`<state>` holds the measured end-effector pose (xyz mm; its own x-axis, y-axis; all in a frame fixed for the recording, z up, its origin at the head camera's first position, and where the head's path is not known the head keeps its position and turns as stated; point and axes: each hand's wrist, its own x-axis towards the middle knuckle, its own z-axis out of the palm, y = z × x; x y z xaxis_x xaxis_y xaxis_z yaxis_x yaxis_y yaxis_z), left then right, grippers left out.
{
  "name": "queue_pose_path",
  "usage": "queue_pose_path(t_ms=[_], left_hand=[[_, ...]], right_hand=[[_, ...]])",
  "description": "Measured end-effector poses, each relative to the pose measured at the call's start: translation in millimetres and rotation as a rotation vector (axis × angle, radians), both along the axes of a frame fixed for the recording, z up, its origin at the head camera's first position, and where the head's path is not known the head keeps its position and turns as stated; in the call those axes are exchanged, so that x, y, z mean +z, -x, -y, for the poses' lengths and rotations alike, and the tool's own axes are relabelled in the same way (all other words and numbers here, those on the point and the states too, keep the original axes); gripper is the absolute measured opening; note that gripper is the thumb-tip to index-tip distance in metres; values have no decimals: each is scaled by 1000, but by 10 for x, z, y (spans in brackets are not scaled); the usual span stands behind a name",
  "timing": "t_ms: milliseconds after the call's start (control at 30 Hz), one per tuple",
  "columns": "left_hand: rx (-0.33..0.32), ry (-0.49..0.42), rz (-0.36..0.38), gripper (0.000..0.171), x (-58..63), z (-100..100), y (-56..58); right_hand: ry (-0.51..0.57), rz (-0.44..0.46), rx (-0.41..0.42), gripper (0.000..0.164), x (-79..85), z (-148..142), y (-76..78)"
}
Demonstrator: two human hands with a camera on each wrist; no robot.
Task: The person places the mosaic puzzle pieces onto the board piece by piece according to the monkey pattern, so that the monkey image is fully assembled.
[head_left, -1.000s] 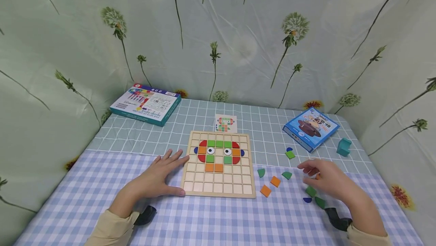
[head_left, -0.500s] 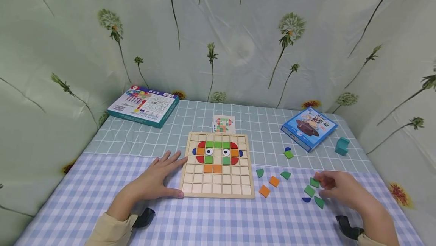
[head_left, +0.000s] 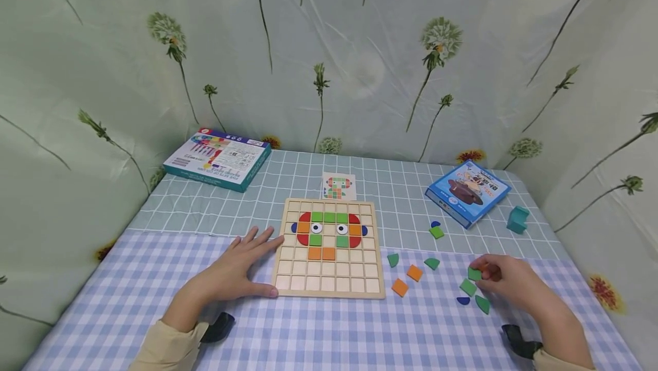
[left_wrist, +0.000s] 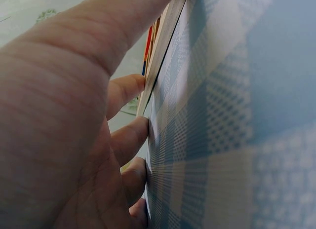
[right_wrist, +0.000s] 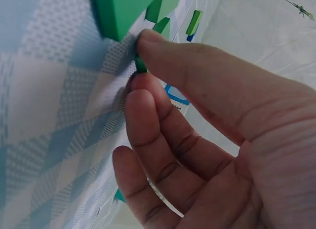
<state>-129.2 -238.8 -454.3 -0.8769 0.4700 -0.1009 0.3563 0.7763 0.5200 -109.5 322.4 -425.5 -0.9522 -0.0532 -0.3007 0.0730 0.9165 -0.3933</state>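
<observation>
My left hand [head_left: 240, 268] lies with fingers spread at the left edge of a wooden grid board [head_left: 329, 288]. Its thumb touches the board's lower left corner; in the left wrist view the index fingertip [left_wrist: 136, 83] is right at the board's side. On the board, colored tiles form a pattern with two round eye tiles [head_left: 316, 228]. At the right, my right hand [head_left: 514, 282] pinches a small green tile [head_left: 474, 274] between thumb and forefinger, close over the cloth. In the right wrist view its fingers hide most of that tile [right_wrist: 141, 65].
Near the right hand lie a green square [head_left: 468, 287], a green quarter-circle [head_left: 482, 304] and a blue half-circle [head_left: 463, 301]. Two orange squares [head_left: 400, 287] lie beside the board. A pattern card [head_left: 339, 186] stands behind it. Two boxes [head_left: 468, 193] and a teal object [head_left: 517, 220] sit farther back.
The right hand has come down from hovering over the loose tiles, moved slightly right, and taken a green tile between its fingertips. The left hand has stayed at the board.
</observation>
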Motion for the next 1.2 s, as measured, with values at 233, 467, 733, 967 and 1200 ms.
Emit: queue_pose_path(t_ms=[233, 467, 733, 967, 1200], left_hand=[[-5, -1, 1, 111, 1, -3, -2], [-2, 3, 11, 111, 9, -4, -8], [-3, -9, 5, 111, -2, 5, -8], [2, -8, 10, 111, 0, 2, -12], [9, -2, 15, 111, 17, -8, -15]], right_hand=[[-41, -33, 48, 28, 14, 14, 48], [-46, -42, 70, 30, 11, 77, 90], [-38, -31, 87, 28, 55, 194, 153], [2, -77, 161, 28, 145, 438, 222], [65, -166, 296, 24, 259, 899, 288]])
